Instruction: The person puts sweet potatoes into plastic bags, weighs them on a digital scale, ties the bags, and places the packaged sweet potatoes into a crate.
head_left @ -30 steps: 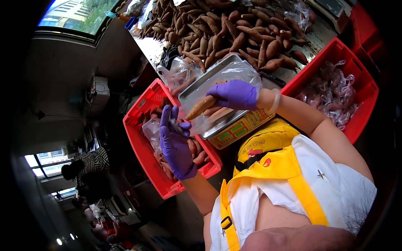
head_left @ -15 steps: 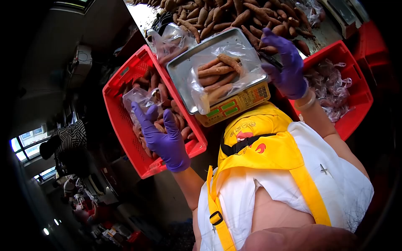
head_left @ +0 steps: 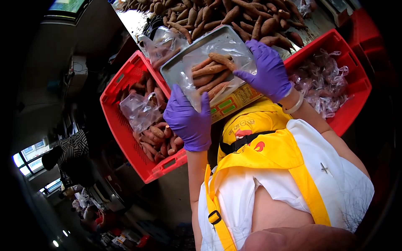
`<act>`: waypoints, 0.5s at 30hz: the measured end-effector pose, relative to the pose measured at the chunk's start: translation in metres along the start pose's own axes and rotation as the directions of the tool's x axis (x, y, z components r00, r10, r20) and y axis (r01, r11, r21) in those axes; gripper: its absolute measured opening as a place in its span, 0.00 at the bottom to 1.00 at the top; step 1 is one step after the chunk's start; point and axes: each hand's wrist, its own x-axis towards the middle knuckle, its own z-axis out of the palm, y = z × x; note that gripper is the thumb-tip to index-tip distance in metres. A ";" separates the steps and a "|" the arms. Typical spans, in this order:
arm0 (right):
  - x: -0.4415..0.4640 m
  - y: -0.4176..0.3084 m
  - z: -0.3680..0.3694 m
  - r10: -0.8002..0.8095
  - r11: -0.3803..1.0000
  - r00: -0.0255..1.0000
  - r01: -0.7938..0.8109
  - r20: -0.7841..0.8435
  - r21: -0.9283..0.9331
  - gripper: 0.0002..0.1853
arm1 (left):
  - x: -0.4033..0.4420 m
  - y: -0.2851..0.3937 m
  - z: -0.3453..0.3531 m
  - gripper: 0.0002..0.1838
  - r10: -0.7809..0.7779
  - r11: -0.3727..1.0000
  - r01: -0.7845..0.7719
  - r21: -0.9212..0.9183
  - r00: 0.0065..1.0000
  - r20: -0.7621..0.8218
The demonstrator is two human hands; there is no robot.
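Observation:
A clear plastic bag (head_left: 233, 52) with several long orange-brown sweet potatoes (head_left: 211, 75) lies on the metal pan (head_left: 169, 68) of a yellow digital scale (head_left: 240, 95). My left hand (head_left: 188, 120), in a purple glove, is at the bag's lower left edge, thumb on the near side and fingers along the pan's rim. At the right edge is my right hand (head_left: 266, 73), also gloved in purple, its thumb over the plastic and its fingers on the far side. Both hands appear to grip the bag; the fingertips are partly hidden.
On the left, a red crate (head_left: 121, 147) holds loose sweet potatoes and a crumpled plastic bag (head_left: 140, 111). Filled bags (head_left: 322, 85) lie in another red crate (head_left: 356, 94) on the right. More sweet potatoes (head_left: 201, 16) are heaped behind the scale, near another plastic bag (head_left: 164, 44).
My left hand has moved right from above the left crate to the bag on the scale. My right hand has come down and left to the bag; the dark object beside it no longer shows.

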 end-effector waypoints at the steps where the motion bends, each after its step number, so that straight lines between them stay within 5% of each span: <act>1: 0.001 0.006 0.006 0.099 0.995 0.983 -0.102 0.156 0.010 0.33 | 0.000 -0.005 0.003 0.29 -0.057 0.995 0.048 0.091 0.992 0.108; 2: 0.004 0.011 0.013 0.192 0.979 0.933 -0.203 0.306 0.006 0.25 | 0.003 -0.014 0.007 0.29 -0.048 0.995 0.039 0.087 0.994 0.101; 3: 0.009 0.014 0.021 0.073 0.991 0.992 -0.084 0.107 0.101 0.13 | 0.008 -0.024 0.010 0.20 -0.230 0.873 0.306 -0.379 0.945 0.234; 4: 0.025 0.010 0.018 0.076 0.992 0.992 -0.086 0.099 0.096 0.13 | 0.023 -0.020 0.002 0.12 -0.304 0.483 0.531 -0.696 0.847 0.436; 5: 0.045 0.002 0.012 0.081 0.715 0.932 -0.301 0.354 0.631 0.12 | 0.042 -0.017 -0.012 0.08 -0.222 0.190 0.568 -0.801 0.819 0.529; 6: 0.062 -0.009 0.008 -0.079 0.154 0.844 -0.516 0.531 0.843 0.11 | 0.062 -0.024 -0.022 0.07 -0.109 0.063 0.586 -0.808 0.809 0.578; 8: 0.085 -0.028 0.006 -0.299 -0.090 0.843 -0.492 0.448 0.866 0.12 | 0.090 -0.027 -0.038 0.10 0.065 -0.064 0.484 -0.873 0.875 0.481; 9: 0.089 -0.040 0.004 -0.272 -0.242 0.851 -0.513 0.450 0.824 0.14 | 0.097 -0.020 -0.045 0.12 0.090 -0.051 0.448 -0.893 0.892 0.443; 10: 0.090 -0.047 0.001 -0.246 -0.253 0.859 -0.504 0.449 0.826 0.14 | 0.099 -0.021 -0.041 0.13 0.155 -0.151 0.420 -0.895 0.904 0.398; 12: 0.075 -0.037 0.027 -0.214 0.120 0.934 -0.263 0.284 0.957 0.19 | 0.089 -0.019 -0.038 0.18 0.107 -0.353 0.473 -0.807 0.877 0.468; 14: 0.075 -0.025 0.041 -0.396 0.518 0.917 0.273 -0.056 0.811 0.26 | 0.075 -0.032 -0.017 0.22 0.105 -0.378 0.528 -0.761 0.841 0.531; 15: 0.070 -0.022 0.054 -0.428 0.481 0.900 0.306 -0.085 0.822 0.26 | 0.068 -0.041 0.000 0.21 0.105 -0.383 0.553 -0.740 0.822 0.560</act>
